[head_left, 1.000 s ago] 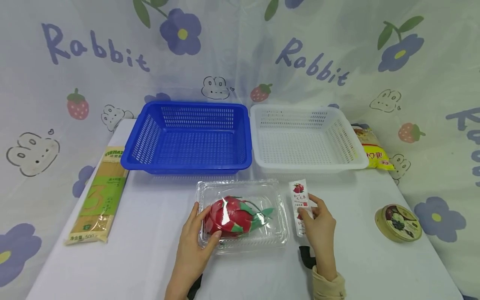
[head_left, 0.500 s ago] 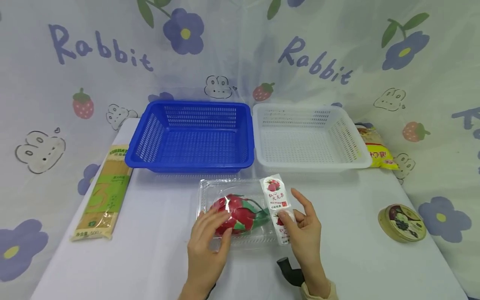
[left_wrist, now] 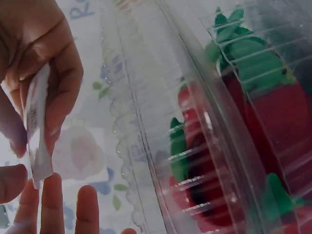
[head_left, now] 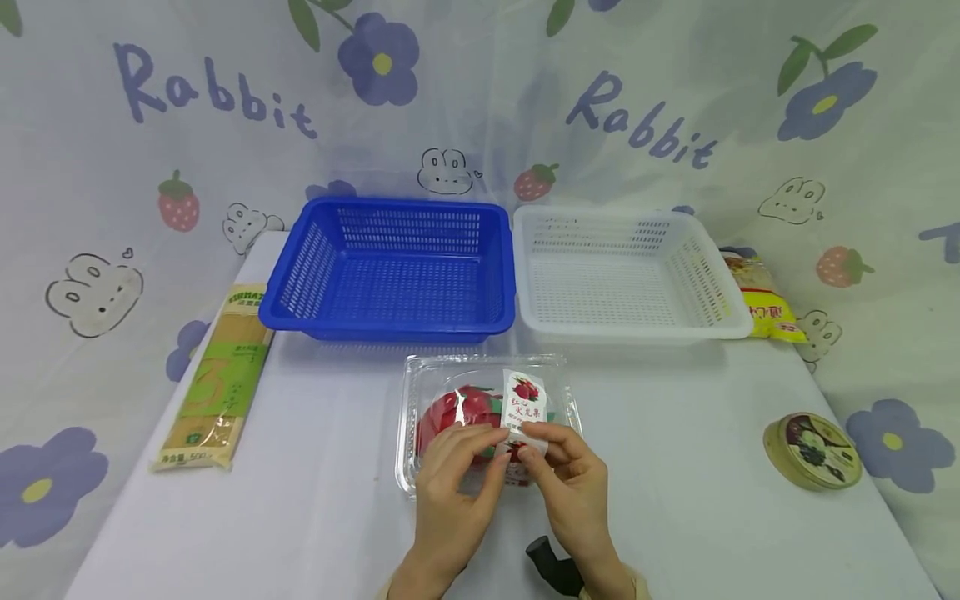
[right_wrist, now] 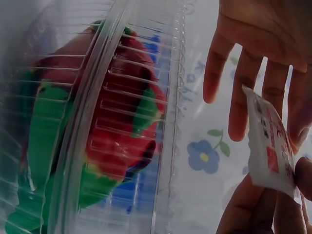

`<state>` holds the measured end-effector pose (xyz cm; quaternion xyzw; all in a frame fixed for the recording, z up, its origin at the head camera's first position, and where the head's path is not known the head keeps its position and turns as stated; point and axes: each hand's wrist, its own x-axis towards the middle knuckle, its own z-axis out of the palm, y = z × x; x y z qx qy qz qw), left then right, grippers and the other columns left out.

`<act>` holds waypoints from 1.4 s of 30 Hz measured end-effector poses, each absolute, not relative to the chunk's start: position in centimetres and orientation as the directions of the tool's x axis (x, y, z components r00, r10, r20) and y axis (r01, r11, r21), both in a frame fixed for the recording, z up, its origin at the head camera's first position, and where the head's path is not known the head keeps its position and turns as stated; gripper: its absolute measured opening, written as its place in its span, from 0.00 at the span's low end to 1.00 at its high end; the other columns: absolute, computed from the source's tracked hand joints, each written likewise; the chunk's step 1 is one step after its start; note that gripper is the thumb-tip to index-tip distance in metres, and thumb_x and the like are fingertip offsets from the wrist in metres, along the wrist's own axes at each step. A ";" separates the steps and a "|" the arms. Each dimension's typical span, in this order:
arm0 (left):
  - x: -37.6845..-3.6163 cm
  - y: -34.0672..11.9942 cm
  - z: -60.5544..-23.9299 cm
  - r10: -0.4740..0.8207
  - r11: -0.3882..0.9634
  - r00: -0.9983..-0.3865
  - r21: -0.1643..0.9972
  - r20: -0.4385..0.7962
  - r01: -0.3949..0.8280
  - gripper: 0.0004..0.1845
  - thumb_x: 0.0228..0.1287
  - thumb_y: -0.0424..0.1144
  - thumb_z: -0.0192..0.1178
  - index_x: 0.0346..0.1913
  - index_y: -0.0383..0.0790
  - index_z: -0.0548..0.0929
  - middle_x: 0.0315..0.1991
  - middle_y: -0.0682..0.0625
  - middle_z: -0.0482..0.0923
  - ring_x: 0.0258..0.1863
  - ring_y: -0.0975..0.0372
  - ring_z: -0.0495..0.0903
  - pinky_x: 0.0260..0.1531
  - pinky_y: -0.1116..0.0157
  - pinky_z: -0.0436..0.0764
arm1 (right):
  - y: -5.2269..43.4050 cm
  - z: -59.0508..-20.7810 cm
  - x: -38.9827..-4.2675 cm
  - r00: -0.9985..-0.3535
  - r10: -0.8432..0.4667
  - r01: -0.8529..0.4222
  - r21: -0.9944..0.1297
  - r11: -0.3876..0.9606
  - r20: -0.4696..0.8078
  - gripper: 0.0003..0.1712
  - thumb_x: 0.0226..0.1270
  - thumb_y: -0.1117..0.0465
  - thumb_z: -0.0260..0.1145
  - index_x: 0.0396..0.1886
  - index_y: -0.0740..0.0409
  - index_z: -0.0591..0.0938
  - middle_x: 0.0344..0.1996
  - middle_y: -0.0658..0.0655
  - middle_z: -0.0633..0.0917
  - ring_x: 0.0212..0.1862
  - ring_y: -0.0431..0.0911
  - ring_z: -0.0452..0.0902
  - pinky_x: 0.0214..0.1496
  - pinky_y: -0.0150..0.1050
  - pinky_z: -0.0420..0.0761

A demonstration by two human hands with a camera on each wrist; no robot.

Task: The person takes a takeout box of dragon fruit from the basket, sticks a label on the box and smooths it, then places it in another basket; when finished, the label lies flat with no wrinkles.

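Note:
A clear plastic clamshell box sits on the table in front of the baskets, with a red and green dragon fruit toy inside it. Above the box's front half, my right hand pinches the lower end of a white label printed with a dragon fruit. My left hand reaches in from the left, its straight fingers meeting the label. The right wrist view shows the label held from below, the left hand's fingers spread behind it. In the left wrist view the box fills the right side.
A blue basket and a white basket stand side by side behind the box. A spaghetti pack lies at the left, a yellow packet at the back right, and a round tin at the right.
My right hand has carried the label leftward from beside the box to above it. My left hand has left the box's left side and moved right to meet the label.

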<state>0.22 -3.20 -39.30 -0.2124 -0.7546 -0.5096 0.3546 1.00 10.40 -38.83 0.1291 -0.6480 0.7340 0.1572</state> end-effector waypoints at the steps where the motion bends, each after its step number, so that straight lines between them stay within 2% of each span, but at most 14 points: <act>1: 0.2 -3.2 -39.3 -0.043 0.399 -0.655 0.614 0.754 0.681 0.08 0.63 0.35 0.64 0.44 0.39 0.85 0.37 0.48 0.86 0.41 0.57 0.82 0.56 0.67 0.73 | 10.4 -38.9 1.0 -0.913 0.055 -0.407 -0.907 -0.108 0.404 0.20 0.59 0.82 0.60 0.47 0.61 0.82 0.39 0.42 0.89 0.33 0.32 0.82 0.30 0.25 0.79; 10: -0.1 -3.2 -39.5 -0.039 0.418 -0.668 0.619 0.743 0.665 0.01 0.61 0.34 0.65 0.34 0.41 0.85 0.36 0.49 0.86 0.40 0.58 0.82 0.53 0.66 0.74 | 10.6 -39.0 1.1 -0.932 0.017 -0.362 -0.932 -0.027 0.361 0.13 0.62 0.80 0.59 0.46 0.71 0.80 0.39 0.40 0.88 0.40 0.31 0.83 0.37 0.25 0.81; 13: -0.1 -3.1 -39.6 -0.036 0.409 -0.666 0.619 0.745 0.671 0.03 0.63 0.36 0.63 0.33 0.41 0.85 0.39 0.48 0.85 0.43 0.56 0.81 0.52 0.67 0.74 | 10.8 -38.9 1.2 -0.944 0.045 -0.325 -0.945 0.020 0.326 0.11 0.67 0.77 0.56 0.46 0.71 0.80 0.42 0.39 0.87 0.45 0.30 0.81 0.43 0.23 0.79; 16: -0.1 -2.9 -39.8 -0.026 0.391 -0.637 0.594 0.770 0.702 0.06 0.66 0.37 0.61 0.32 0.41 0.84 0.42 0.45 0.83 0.46 0.54 0.79 0.52 0.68 0.74 | 11.0 -38.9 1.2 -0.953 0.086 -0.288 -0.956 0.050 0.291 0.12 0.71 0.74 0.52 0.46 0.71 0.81 0.44 0.40 0.87 0.48 0.31 0.79 0.48 0.24 0.78; 18: -0.1 -2.8 -39.8 -0.011 0.376 -0.609 0.567 0.793 0.733 0.05 0.65 0.37 0.62 0.31 0.41 0.84 0.43 0.44 0.83 0.48 0.52 0.78 0.55 0.66 0.74 | 11.2 -38.9 1.2 -0.957 0.106 -0.266 -0.963 0.047 0.269 0.12 0.72 0.73 0.52 0.46 0.71 0.81 0.42 0.41 0.88 0.46 0.32 0.80 0.46 0.24 0.79; 21: -0.1 -2.7 -40.0 0.014 0.366 -0.563 0.520 0.826 0.772 0.03 0.62 0.35 0.63 0.31 0.42 0.84 0.40 0.45 0.84 0.47 0.50 0.79 0.56 0.64 0.74 | 11.6 -38.9 1.0 -0.966 0.123 -0.229 -0.973 0.009 0.229 0.11 0.71 0.72 0.54 0.46 0.72 0.80 0.37 0.44 0.89 0.39 0.34 0.82 0.39 0.26 0.81; 23: -0.1 -2.6 -40.0 0.029 0.359 -0.538 0.494 0.843 0.792 0.03 0.61 0.34 0.63 0.30 0.42 0.84 0.37 0.47 0.85 0.46 0.51 0.79 0.55 0.62 0.75 | 11.9 -39.0 0.9 -0.970 0.141 -0.202 -0.979 -0.002 0.200 0.10 0.70 0.72 0.55 0.46 0.72 0.80 0.35 0.45 0.89 0.35 0.35 0.83 0.36 0.27 0.81; 25: -0.2 -2.5 -40.0 0.041 0.346 -0.522 0.479 0.852 0.807 0.05 0.63 0.34 0.61 0.30 0.43 0.84 0.34 0.48 0.85 0.45 0.52 0.80 0.52 0.60 0.76 | 12.2 -39.0 0.9 -0.971 0.172 -0.168 -0.986 0.007 0.166 0.10 0.70 0.72 0.57 0.46 0.72 0.80 0.35 0.45 0.89 0.36 0.35 0.83 0.36 0.27 0.82; 30: -0.1 -2.3 -40.2 0.083 0.245 -0.545 0.513 0.835 0.823 0.04 0.62 0.31 0.62 0.31 0.43 0.83 0.29 0.51 0.85 0.41 0.55 0.81 0.47 0.63 0.78 | 13.3 -39.1 0.9 -0.953 0.289 -0.083 -0.995 0.058 0.097 0.11 0.68 0.72 0.59 0.47 0.72 0.81 0.34 0.43 0.89 0.37 0.33 0.82 0.36 0.26 0.82; 35: -0.1 -2.2 -40.5 0.109 0.145 -0.567 0.551 0.817 0.822 0.08 0.52 0.23 0.63 0.32 0.39 0.82 0.28 0.49 0.83 0.36 0.57 0.81 0.44 0.68 0.80 | 15.1 -39.3 0.6 -0.908 0.415 -0.024 -0.997 0.079 0.055 0.12 0.68 0.73 0.59 0.48 0.70 0.81 0.34 0.42 0.89 0.33 0.33 0.81 0.35 0.25 0.81; 38: 0.0 -2.3 -40.7 0.118 0.117 -0.586 0.575 0.802 0.810 0.11 0.49 0.20 0.62 0.33 0.38 0.82 0.30 0.48 0.83 0.34 0.60 0.82 0.42 0.72 0.81 | 16.7 -39.4 0.3 -0.882 0.469 0.008 -0.995 0.102 0.041 0.13 0.67 0.75 0.57 0.49 0.69 0.81 0.37 0.39 0.87 0.34 0.32 0.79 0.36 0.22 0.79; 42: 0.0 -2.5 -40.8 0.119 0.137 -0.631 0.616 0.767 0.776 0.14 0.47 0.18 0.63 0.35 0.38 0.82 0.31 0.49 0.83 0.32 0.62 0.82 0.40 0.75 0.81 | 19.5 -40.1 -0.5 -0.891 0.454 0.114 -0.962 0.250 0.012 0.17 0.67 0.75 0.55 0.52 0.63 0.81 0.36 0.40 0.83 0.30 0.33 0.72 0.31 0.22 0.74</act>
